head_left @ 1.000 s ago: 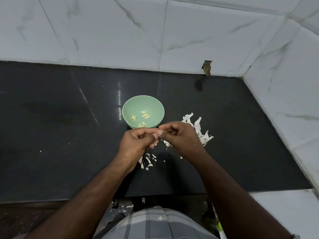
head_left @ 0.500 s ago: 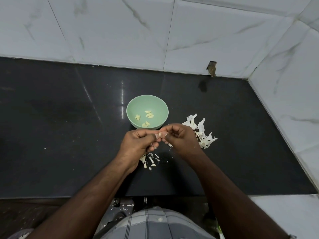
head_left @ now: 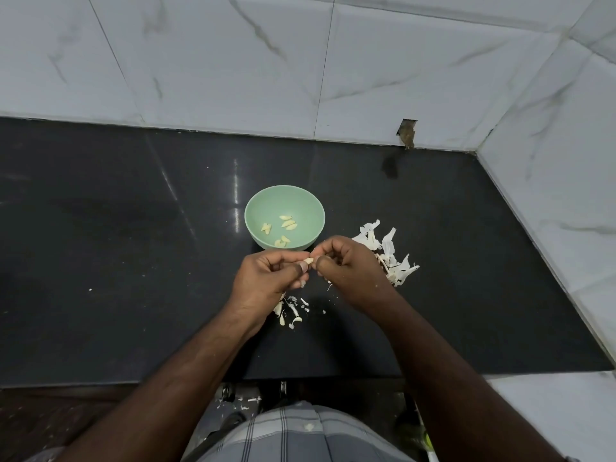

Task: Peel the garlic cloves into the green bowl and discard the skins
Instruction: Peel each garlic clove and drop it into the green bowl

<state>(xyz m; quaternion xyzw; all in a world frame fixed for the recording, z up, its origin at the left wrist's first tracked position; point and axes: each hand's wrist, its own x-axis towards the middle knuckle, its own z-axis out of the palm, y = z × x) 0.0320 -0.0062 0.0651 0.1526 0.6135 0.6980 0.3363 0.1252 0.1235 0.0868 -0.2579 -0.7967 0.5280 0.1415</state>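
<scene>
1. Left hand point(head_left: 266, 278): fingers curled, thumb and forefinger pinching a garlic clove point(head_left: 309, 261); pale tip of the clove pokes out toward the other hand.
2. Right hand point(head_left: 346, 268): fingers curled in, fingertips point(head_left: 320, 253) meeting the clove's exposed end. It seems to nip at the skin there; the exact hold is hidden by the knuckles.
3. The 2 hands meet just in front of the near rim of the green bowl point(head_left: 263, 198), held above the counter.
4. The bowl sits upright on the black countertop point(head_left: 116, 261). Inside it: peeled cloves point(head_left: 287, 224), pale yellow, in about 3 small clusters on the floor of the bowl.
5. Right of the bowl, partly behind the right hand: heap of white papery skins point(head_left: 388, 251), lying on the counter.
6. Below the left hand, on the counter: smaller scatter of skin scraps point(head_left: 291, 311), some curled.
7. Stray white flecks farther out on the dark surface.
8. Behind and to the right: white marble-look wall tiles point(head_left: 233, 61), meeting at a corner. A chipped notch point(head_left: 407, 132) shows at the base of the back wall.
9. Near edge of frame: plaid cloth point(head_left: 293, 435) of the person's clothing.
</scene>
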